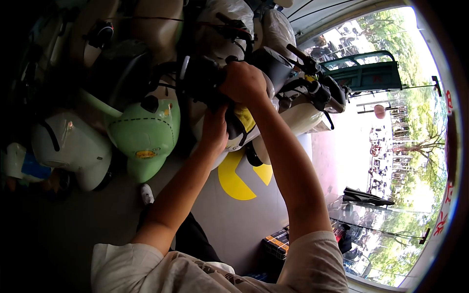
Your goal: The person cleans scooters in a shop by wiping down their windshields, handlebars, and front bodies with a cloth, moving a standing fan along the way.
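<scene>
Both of my arms reach forward to the dark handlebar area [200, 78] of a scooter in the upper middle. My right hand [243, 83] is closed on a dark part there, its fingers curled out of sight. Just below and left of it, my left hand [215, 127] is at the underside of the same dark part, its fingers hidden in shadow. A yellow cloth or panel [245, 118] shows beside my wrists, on the light scooter body.
To the left stand a green scooter [146, 132] and a grey one [73, 146]. Another handlebar [317, 93] is at the right. Boxes [277, 242] sit on the floor [220, 219] near a glass front. A yellow mark [235, 178] is on the floor.
</scene>
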### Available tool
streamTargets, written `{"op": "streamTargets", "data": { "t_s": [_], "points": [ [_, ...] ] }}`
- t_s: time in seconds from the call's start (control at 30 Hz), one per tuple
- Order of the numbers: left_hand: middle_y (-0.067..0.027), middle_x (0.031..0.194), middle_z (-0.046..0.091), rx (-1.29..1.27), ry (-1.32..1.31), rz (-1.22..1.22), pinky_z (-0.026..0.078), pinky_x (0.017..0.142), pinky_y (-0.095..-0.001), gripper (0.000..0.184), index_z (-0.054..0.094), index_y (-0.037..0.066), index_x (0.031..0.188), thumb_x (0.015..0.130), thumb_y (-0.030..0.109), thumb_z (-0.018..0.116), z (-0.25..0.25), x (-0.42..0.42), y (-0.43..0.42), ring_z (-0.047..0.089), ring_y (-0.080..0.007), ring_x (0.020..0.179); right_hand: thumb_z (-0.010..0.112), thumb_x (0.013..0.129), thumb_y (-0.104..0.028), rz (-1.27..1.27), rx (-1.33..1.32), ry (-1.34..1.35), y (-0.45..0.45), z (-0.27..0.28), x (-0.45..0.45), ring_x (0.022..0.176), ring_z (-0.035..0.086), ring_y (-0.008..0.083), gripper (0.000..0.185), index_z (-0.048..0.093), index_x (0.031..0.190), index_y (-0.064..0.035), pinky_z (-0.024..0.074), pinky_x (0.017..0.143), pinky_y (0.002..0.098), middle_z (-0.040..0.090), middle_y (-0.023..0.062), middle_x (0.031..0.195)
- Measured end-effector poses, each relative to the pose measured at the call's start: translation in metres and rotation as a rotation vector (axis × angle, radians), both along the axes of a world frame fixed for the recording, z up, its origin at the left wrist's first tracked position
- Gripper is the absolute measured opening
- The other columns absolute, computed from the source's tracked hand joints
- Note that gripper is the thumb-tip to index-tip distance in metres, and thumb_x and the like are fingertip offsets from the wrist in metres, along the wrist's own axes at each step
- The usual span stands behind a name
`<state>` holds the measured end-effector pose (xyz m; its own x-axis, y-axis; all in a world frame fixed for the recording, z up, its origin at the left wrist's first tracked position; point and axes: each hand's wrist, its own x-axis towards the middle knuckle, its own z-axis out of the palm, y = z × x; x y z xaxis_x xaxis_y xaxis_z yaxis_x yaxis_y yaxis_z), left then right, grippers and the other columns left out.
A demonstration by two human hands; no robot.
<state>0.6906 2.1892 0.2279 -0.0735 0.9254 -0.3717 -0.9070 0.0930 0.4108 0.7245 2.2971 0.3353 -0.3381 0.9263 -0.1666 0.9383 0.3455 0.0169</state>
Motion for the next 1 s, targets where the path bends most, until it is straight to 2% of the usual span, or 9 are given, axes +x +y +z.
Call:
{"op": "streamTargets", "data": {
  "t_s": [0.2,0.3,0.43,0.57,0.63,0.67,0.77,0.83,1.0],
  "points": [
    [-0.0067,0.141,0.049,0.254,-0.102,0.107,0.036,0.112,-0.0367,0.049,0.040,0.009,0.146,0.104,0.029,0.055,-0.027,-0.003,0.009,0.048,-0.0192,0.129,0.065,0.078,-0.035,0.030,0.056,-0.013,0.004,-0.010,0.003,0.085,0.072,0.0371,0.031,0.076,0.088,-0.0068,0.0582,0.078,0.0449,0.073,0.0189,0.087],
    [-0.0089,0.144,0.048,0.087,0.132,0.162,0.036,0.112,-0.0348,0.046,0.040,0.006,0.145,0.106,0.027,0.051,-0.011,0.003,0.007,0.047,-0.0182,0.128,0.064,0.079,-0.034,-0.022,-0.048,-0.067,0.001,0.001,-0.003,0.086,0.072,0.0364,0.031,0.076,0.089,-0.0075,0.0582,0.078,0.0450,0.073,0.0182,0.088],
    [-0.0159,0.128,0.056,0.058,0.416,0.327,0.041,0.102,-0.0340,0.042,0.047,-0.001,0.135,0.109,0.030,0.039,0.002,0.024,0.013,0.053,-0.0208,0.115,0.063,0.079,-0.034,0.024,0.026,-0.040,0.004,-0.007,0.001,0.087,0.072,0.0360,0.030,0.076,0.089,-0.0078,0.0581,0.079,0.0450,0.073,0.0180,0.089],
    [-0.0163,0.118,0.060,0.020,0.347,0.461,0.043,0.097,-0.0336,0.040,0.054,-0.004,0.125,0.110,0.029,0.036,0.015,0.037,0.022,0.056,-0.0208,0.107,0.064,0.079,-0.034,0.017,0.021,-0.053,0.002,-0.003,-0.002,0.088,0.071,0.0373,0.029,0.076,0.089,-0.0088,0.0579,0.079,0.0456,0.073,0.0185,0.090],
    [-0.0145,0.141,0.048,-0.002,0.340,0.330,0.036,0.110,-0.0329,0.052,0.038,-0.001,0.146,0.109,0.037,0.035,0.010,0.036,0.023,0.048,-0.0216,0.127,0.065,0.079,-0.034,0.026,0.025,-0.051,0.002,-0.003,-0.002,0.088,0.071,0.0376,0.029,0.076,0.089,-0.0091,0.0577,0.079,0.0459,0.073,0.0186,0.090],
    [-0.0145,0.141,0.048,-0.006,0.338,0.337,0.036,0.110,-0.0329,0.052,0.038,-0.001,0.146,0.109,0.037,0.035,0.005,0.037,0.025,0.048,-0.0216,0.127,0.066,0.079,-0.034,0.014,0.023,-0.046,0.002,-0.003,-0.002,0.089,0.071,0.0380,0.029,0.076,0.090,-0.0092,0.0575,0.079,0.0463,0.072,0.0187,0.090],
    [-0.0145,0.123,0.059,0.044,0.299,0.441,0.043,0.098,-0.0332,0.045,0.052,-0.004,0.128,0.109,0.034,0.039,0.004,0.036,0.032,0.055,-0.0180,0.110,0.068,0.078,-0.035,0.006,0.014,-0.047,-0.001,0.000,-0.004,0.089,0.070,0.0384,0.030,0.076,0.090,-0.0090,0.0570,0.080,0.0470,0.072,0.0188,0.090],
    [-0.0125,0.128,0.057,0.015,0.056,0.380,0.043,0.100,-0.0321,0.049,0.048,-0.003,0.135,0.109,0.038,0.040,0.010,0.035,0.031,0.054,-0.0171,0.114,0.069,0.078,-0.035,0.004,0.012,-0.054,-0.001,0.002,-0.005,0.089,0.070,0.0384,0.030,0.076,0.091,-0.0088,0.0567,0.080,0.0472,0.072,0.0189,0.089],
    [-0.0103,0.130,0.055,0.010,-0.041,0.184,0.041,0.102,-0.0304,0.054,0.046,0.000,0.139,0.108,0.043,0.039,0.019,0.020,0.021,0.053,-0.0148,0.117,0.071,0.077,-0.032,-0.022,0.018,-0.039,-0.001,0.000,-0.006,0.091,0.070,0.0381,0.028,0.076,0.091,-0.0090,0.0557,0.081,0.0470,0.072,0.0190,0.090]
  ]
}}
